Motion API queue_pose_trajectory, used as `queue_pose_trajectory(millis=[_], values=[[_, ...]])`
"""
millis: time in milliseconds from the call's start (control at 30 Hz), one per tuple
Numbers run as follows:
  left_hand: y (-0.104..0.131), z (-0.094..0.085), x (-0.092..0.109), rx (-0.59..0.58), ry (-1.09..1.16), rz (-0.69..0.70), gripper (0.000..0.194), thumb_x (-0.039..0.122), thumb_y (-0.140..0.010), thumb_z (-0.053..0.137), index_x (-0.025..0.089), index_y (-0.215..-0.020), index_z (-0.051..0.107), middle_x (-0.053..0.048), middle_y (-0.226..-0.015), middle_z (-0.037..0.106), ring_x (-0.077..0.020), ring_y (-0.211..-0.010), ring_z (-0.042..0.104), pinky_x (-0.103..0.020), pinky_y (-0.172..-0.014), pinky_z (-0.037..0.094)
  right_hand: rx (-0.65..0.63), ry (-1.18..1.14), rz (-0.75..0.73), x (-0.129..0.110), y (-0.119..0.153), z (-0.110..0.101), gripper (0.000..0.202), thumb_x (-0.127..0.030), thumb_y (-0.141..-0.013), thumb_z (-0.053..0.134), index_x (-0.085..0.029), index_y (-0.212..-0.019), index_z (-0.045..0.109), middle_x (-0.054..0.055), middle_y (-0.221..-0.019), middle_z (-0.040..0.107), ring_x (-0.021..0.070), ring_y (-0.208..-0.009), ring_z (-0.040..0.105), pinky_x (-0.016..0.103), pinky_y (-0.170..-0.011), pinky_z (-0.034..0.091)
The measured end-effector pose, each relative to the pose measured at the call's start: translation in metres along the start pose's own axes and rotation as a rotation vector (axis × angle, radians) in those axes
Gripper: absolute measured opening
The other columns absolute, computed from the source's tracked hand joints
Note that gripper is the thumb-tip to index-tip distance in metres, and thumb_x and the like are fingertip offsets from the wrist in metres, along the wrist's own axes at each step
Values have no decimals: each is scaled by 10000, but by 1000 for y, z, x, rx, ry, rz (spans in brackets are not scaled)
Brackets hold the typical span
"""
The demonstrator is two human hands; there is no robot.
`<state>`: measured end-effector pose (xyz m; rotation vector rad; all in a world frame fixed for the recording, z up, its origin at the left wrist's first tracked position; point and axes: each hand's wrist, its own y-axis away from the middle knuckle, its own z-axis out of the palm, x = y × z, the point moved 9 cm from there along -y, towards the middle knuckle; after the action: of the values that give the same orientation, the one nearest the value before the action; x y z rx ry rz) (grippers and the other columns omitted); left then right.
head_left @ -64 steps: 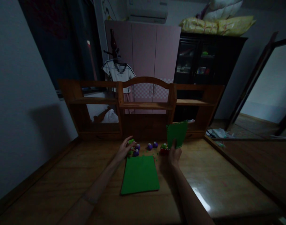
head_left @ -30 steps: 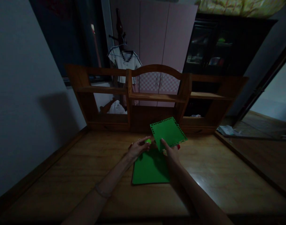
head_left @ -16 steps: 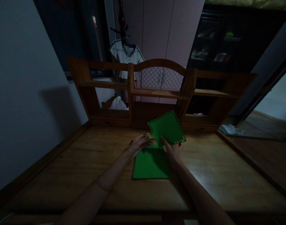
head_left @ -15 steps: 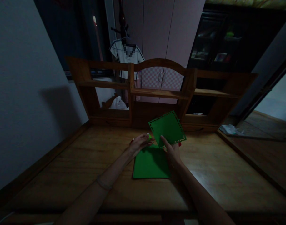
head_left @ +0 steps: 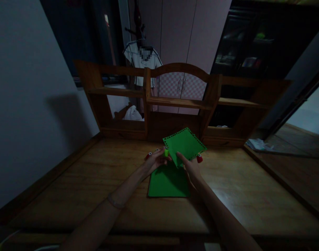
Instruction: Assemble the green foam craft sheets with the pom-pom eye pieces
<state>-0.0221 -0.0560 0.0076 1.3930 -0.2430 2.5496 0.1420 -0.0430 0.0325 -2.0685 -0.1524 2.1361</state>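
My right hand (head_left: 192,169) is closed on a square green sheet of paper (head_left: 187,144), thumb on top, raised and tilted above the table. Rows of small punched holes run along the sheet's edges. My left hand (head_left: 157,160) is closed around a small lime-green craft punch (head_left: 166,152) with a white top, close to the sheet's left corner. Flat below both hands lies a larger green sheet or board (head_left: 169,184), partly covered by them. A red punch (head_left: 149,155) stands beyond my left hand, and another red punch (head_left: 199,158) is just right of the held paper.
The wooden table (head_left: 96,181) is backed by a wooden shelf unit (head_left: 180,101) with drawers. A white wall (head_left: 31,122) rises on the left. White papers or bags (head_left: 258,144) lie past the table's right edge. The room is dim.
The held paper has dropped slightly, shifted a little left and tilted flatter. Its left corner is nearer the lime-green punch. More of both red punches shows.
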Motion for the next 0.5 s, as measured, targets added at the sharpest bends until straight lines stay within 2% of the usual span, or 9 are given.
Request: queue_pose_trajectory(millis=[267,500], values=[[-2,-5,-3,13,-23,19,300,424,-835,612,137,-898,551,-109,-803,687,-122,-544,598,-226,-549,462,-36,46,-54,-1,0,3,572,-409,-704,712,-146,-1194,577,131,-1170,649,253,-1105,599,387,-995,445],[0,-5,2,40,-22,49,324,411,-810,649,131,-944,555,-98,-810,669,-128,-570,610,-237,-565,484,-52,29,-22,-4,3,5,554,-401,-712,705,-153,-1191,577,121,-1187,642,255,-1099,603,399,-1004,439]])
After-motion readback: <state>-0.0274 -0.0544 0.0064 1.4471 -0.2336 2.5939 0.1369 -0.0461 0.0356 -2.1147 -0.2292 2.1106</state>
